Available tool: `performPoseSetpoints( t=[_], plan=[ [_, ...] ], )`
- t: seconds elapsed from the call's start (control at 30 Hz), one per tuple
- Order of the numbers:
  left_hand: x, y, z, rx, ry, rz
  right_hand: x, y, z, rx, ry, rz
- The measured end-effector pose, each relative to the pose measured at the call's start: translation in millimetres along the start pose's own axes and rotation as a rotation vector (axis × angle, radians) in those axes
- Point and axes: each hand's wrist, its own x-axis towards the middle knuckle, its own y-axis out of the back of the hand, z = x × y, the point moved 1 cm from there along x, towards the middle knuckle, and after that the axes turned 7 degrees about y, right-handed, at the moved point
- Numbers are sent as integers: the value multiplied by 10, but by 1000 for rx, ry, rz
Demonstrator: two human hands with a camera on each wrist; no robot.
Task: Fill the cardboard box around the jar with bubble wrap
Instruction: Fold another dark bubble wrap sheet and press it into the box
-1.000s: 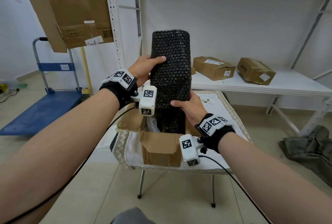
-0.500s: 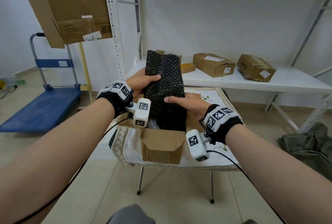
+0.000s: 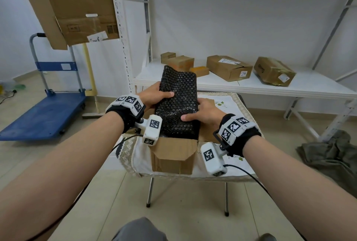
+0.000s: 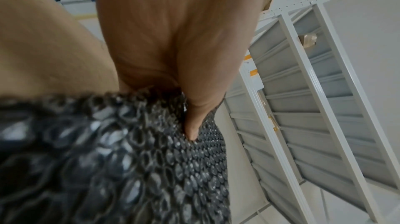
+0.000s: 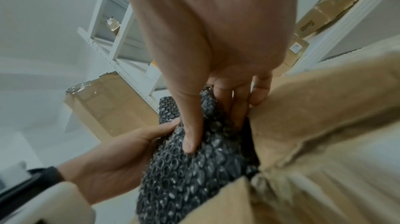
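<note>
Head view: the bubble wrap (image 3: 177,103), a black dimpled sheet, stands half inside the cardboard box (image 3: 172,155) on the desk (image 3: 228,101), probably so it can be stuffed down. Left hand (image 3: 154,95) and right hand (image 3: 204,113) pinch its sides, thumbs in front. Can't see the jar.
</note>
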Motion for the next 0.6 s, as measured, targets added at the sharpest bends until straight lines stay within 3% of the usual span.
performPoseSetpoints(
  t=[0.07,0.2,0.27,0.33,0.4,0.5,0.6],
  plan=[
    [-9,-16,-33,41,26,-28,7,-32,29,-99,18,-48],
    [3,55,-102,97,65,-9,-17,-17,-35,-42,-18,-196],
    [14,86,-127,149,66,-14,23,4,-71,-35,-24,-118],
    [4,91,-152,205,67,-16,76,12,-98,18,-58,66],
    [34,95,-208,259,47,28,112,-2,-83,19,2,157],
    [58,100,-258,371,49,81,51,-42,-80,-239,139,173],
    [40,101,-234,502,63,72,10,-116,-70,-660,270,177]
  ],
)
